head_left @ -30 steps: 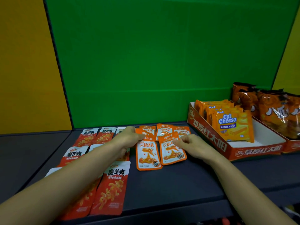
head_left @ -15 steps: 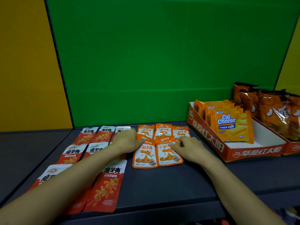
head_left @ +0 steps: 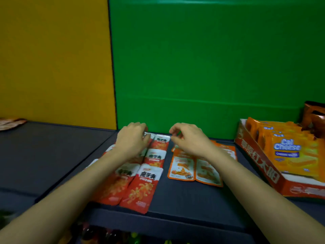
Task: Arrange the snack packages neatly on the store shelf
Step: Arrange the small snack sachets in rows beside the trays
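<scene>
Red snack packets (head_left: pixel 140 187) with white tops lie in rows on the dark shelf (head_left: pixel 184 201), left of centre. Small orange packets (head_left: pixel 182 169) lie in rows to their right. My left hand (head_left: pixel 131 140) is curled over the back row of red packets, its fingertips on the white top edge of one. My right hand (head_left: pixel 188 138) is beside it, thumb and finger pinched at the top right corner of the back red packet (head_left: pixel 161 143). My forearms hide parts of both groups.
A red cardboard tray (head_left: pixel 260 166) holding Cal Cheese wafer packs (head_left: pixel 288 152) stands at the right, with dark orange bags (head_left: pixel 314 113) behind it. Another packet (head_left: pixel 10 122) lies at the far left. Green and yellow panels back the shelf. Goods show below its front edge.
Both hands left the orange packets and moved left and back to the rear row of red packets. The view shifted left and closer.
</scene>
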Demonstrator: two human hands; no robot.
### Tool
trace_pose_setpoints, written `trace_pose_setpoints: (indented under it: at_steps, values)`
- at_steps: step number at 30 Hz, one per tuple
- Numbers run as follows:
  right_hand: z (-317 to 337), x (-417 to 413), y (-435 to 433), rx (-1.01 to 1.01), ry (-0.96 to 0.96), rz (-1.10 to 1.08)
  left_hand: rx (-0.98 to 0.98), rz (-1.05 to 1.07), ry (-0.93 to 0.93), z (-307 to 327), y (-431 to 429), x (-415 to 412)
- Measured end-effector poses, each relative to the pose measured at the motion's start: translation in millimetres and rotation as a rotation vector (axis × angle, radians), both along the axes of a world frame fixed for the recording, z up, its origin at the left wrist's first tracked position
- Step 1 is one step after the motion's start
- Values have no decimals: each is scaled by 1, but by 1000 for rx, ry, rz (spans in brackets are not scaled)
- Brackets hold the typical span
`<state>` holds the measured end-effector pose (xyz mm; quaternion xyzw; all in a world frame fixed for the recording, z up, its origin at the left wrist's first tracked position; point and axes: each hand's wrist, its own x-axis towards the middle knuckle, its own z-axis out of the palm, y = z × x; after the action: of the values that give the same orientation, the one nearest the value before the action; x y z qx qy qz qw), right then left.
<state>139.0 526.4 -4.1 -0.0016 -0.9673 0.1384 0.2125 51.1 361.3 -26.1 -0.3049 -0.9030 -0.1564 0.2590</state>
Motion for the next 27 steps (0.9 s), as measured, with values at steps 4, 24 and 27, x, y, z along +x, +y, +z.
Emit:
trace_pose_setpoints:
  at_steps: [4,24,27]
  values:
    - [7,-42,-70,54,-102,230,75,196,-16,-6,-81,-7]
    - [-21,-177,-443,17,-314,410,64,596,-185,-17,-490,-45]
    - [-25,-198,-471,10,-343,356,64,603,-196,-18,-525,-61]
